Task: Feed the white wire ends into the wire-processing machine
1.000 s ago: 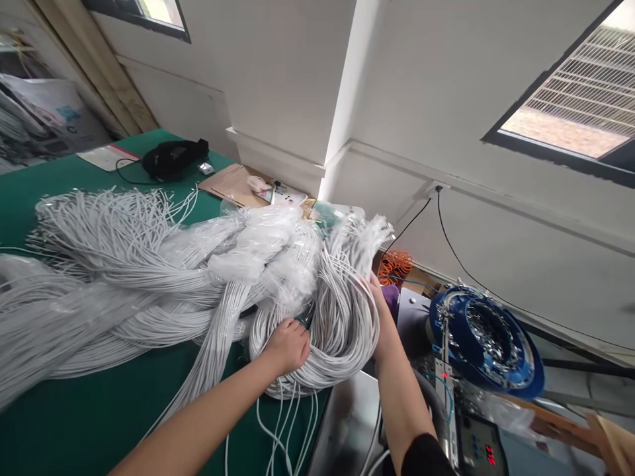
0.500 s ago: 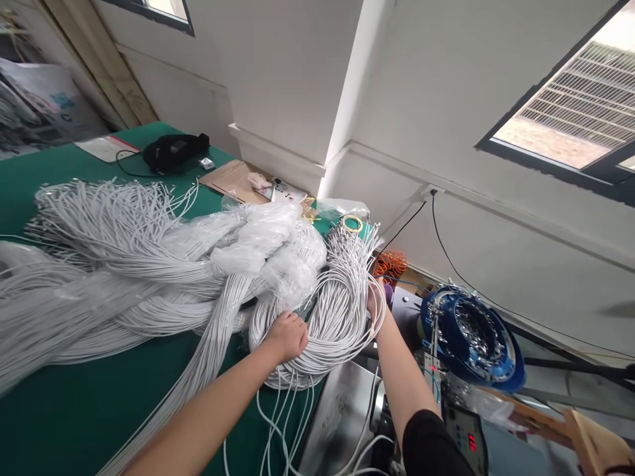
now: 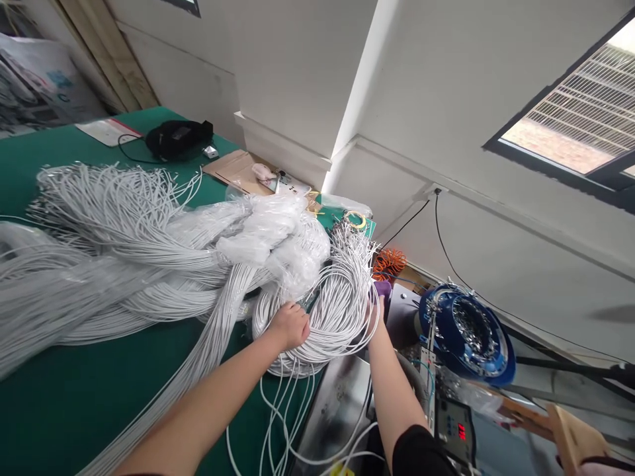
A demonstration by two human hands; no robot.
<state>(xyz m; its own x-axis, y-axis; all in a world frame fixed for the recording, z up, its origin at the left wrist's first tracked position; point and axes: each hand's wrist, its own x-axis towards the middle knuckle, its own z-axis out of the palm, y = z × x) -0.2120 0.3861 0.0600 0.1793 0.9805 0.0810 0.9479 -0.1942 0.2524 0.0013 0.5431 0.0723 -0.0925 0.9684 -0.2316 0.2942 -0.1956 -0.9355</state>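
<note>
A looped bundle of white cables (image 3: 337, 311) lies at the right edge of the green table (image 3: 59, 403). My left hand (image 3: 290, 325) is closed on the loop's left side, fingers curled into the strands. My right hand (image 3: 373, 311) grips the loop's right side, mostly hidden behind the cables. Loose cable ends (image 3: 282, 423) hang over the table edge below the loop. Beside it, larger white cable bundles (image 3: 99, 264) partly wrapped in clear plastic (image 3: 268, 238) spread leftward across the table.
A blue round vibratory bowl feeder (image 3: 466, 334) and a controller with red digits (image 3: 459, 430) stand right of the table. A black pouch (image 3: 178, 137), cardboard (image 3: 238, 170) and a yellow tape roll (image 3: 354, 221) lie at the back. An orange coil (image 3: 389, 262) sits near the wall.
The upright ends of the looped bundle have dropped lower and flatter on the table. My right hand moved down and in along the loop's right side. My left hand stayed put.
</note>
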